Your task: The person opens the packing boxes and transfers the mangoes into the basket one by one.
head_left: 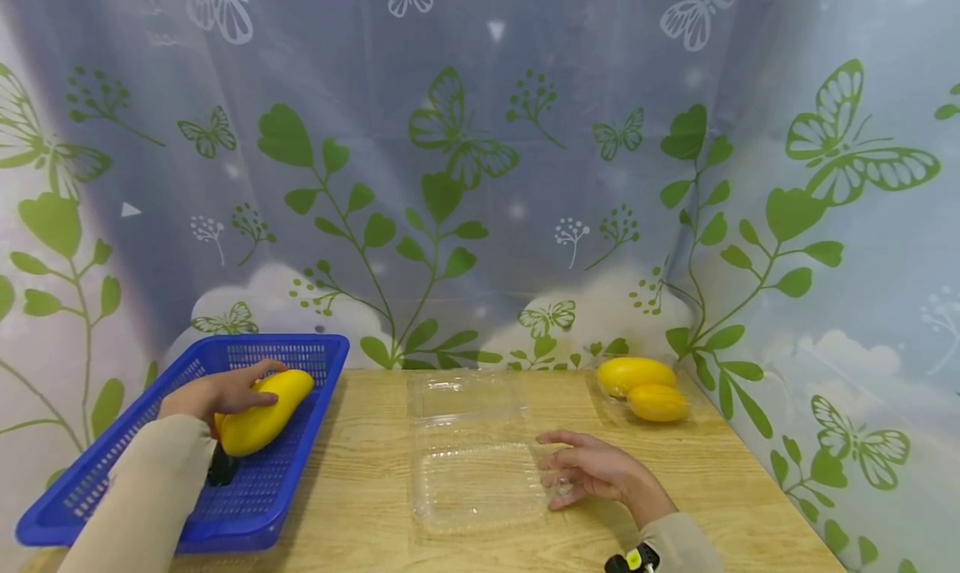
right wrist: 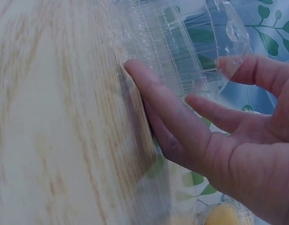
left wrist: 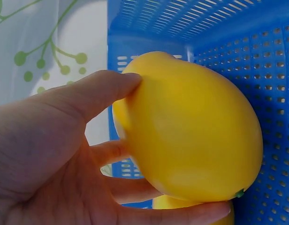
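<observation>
In the head view, my left hand (head_left: pixel 225 390) grips a yellow mango (head_left: pixel 264 419) inside the blue basket (head_left: pixel 309 440). The left wrist view shows the thumb on one side of this mango (left wrist: pixel 196 126) and the fingers along its other side and underneath. Part of another yellow fruit (left wrist: pixel 170 202) peeks out below it. A clear plastic clamshell box (head_left: pixel 480 490) lies with its lid opened away from me. My right hand (head_left: pixel 592 470) is at the box's right side, fingers loosely extended; in the right wrist view its fingertips reach the plastic edge (right wrist: pixel 182 70).
Two yellow fruits (head_left: pixel 637 379) in clear packaging stand at the back right of the wooden table (head_left: pixel 360 490). A curtain (head_left: pixel 480 248) printed with leaves and butterflies hangs right behind the table and along its right side.
</observation>
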`<action>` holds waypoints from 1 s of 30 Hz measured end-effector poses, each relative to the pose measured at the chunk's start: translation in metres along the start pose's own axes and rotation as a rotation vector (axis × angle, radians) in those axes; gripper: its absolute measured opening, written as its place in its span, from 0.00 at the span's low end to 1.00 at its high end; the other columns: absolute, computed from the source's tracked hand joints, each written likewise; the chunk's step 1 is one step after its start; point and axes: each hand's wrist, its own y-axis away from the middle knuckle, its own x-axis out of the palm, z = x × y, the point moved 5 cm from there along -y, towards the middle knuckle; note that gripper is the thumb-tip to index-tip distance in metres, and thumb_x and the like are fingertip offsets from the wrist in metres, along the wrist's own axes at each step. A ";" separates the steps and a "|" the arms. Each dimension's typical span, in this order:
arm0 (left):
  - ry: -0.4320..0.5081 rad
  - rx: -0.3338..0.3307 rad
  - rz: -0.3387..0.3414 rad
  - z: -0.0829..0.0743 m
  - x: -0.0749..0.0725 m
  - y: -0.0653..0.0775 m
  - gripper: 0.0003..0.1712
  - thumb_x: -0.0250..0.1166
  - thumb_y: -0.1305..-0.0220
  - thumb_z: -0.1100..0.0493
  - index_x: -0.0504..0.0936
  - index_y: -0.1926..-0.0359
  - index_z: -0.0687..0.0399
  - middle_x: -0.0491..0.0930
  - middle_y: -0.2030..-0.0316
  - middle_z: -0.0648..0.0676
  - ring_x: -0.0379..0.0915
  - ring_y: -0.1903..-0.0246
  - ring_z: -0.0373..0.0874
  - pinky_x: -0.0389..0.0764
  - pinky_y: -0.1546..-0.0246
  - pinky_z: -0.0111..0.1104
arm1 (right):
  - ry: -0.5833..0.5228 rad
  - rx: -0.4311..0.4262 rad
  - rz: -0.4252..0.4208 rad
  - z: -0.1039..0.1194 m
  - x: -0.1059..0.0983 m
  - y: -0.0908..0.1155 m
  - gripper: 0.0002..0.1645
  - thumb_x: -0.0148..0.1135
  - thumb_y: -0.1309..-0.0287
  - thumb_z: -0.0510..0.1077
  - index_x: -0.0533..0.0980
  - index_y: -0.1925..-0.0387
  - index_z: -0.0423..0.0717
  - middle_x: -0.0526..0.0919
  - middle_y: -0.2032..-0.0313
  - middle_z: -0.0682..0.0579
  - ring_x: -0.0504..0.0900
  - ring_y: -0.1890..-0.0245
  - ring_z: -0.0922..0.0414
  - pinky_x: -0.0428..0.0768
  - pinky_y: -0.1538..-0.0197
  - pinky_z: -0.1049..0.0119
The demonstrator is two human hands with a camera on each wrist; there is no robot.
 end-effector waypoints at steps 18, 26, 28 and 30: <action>0.095 -0.012 0.011 0.006 0.010 -0.009 0.39 0.55 0.21 0.51 0.46 0.20 0.53 0.42 0.29 0.82 0.57 0.37 0.82 0.84 0.58 0.66 | 0.012 -0.002 0.001 0.002 0.002 0.001 0.41 0.52 0.26 0.40 0.48 0.21 0.32 0.64 0.31 0.22 0.86 0.50 0.50 0.90 0.52 0.47; 0.055 -0.019 -0.021 0.005 0.006 -0.012 0.31 0.50 0.20 0.59 0.54 0.22 0.54 0.46 0.30 0.83 0.66 0.45 0.80 0.90 0.66 0.54 | 0.005 -0.004 0.007 0.004 0.002 0.002 0.41 0.53 0.26 0.40 0.48 0.21 0.32 0.68 0.33 0.24 0.86 0.56 0.54 0.90 0.53 0.50; 0.045 -0.027 -0.034 0.005 0.006 -0.013 0.30 0.49 0.21 0.61 0.56 0.23 0.54 0.47 0.30 0.83 0.66 0.44 0.79 0.90 0.67 0.52 | 0.004 -0.005 0.009 0.003 0.002 0.002 0.41 0.53 0.26 0.40 0.48 0.21 0.32 0.68 0.33 0.24 0.86 0.55 0.54 0.90 0.53 0.50; 0.034 -0.036 -0.042 0.005 0.006 -0.013 0.30 0.49 0.22 0.62 0.58 0.23 0.54 0.48 0.30 0.83 0.65 0.44 0.79 0.89 0.67 0.52 | 0.004 -0.004 0.012 0.002 0.002 0.001 0.41 0.53 0.26 0.39 0.48 0.21 0.31 0.68 0.33 0.24 0.86 0.55 0.54 0.90 0.53 0.50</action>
